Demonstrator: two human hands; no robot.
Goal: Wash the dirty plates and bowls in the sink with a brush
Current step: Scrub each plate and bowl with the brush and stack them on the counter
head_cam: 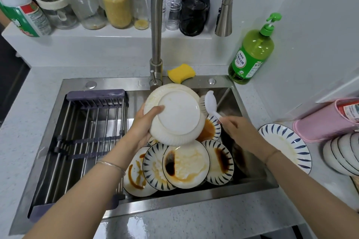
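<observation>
Kitchen sink (194, 198) set in a pale speckled table (48, 83), plate being scrubbed.
White ribbed plate (178, 114) is held tilted above the basin, underside showing, probably so runoff drops onto the stained plates (186, 165) piled below. The left grip (143, 124) is clamped on its rim. The right grip (239, 128) is wrapped round the brush (210, 102) handle, bristles at the plate's far edge. A drying rack (87, 132) sits left.

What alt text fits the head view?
Over a stainless steel sink, a person's left hand holds a white ribbed plate, underside toward the camera, while the right hand holds a white plastic dish brush at its rim. Sauce-stained blue-patterned plates are piled below; a dark rack sits in the sink's left half.
</observation>
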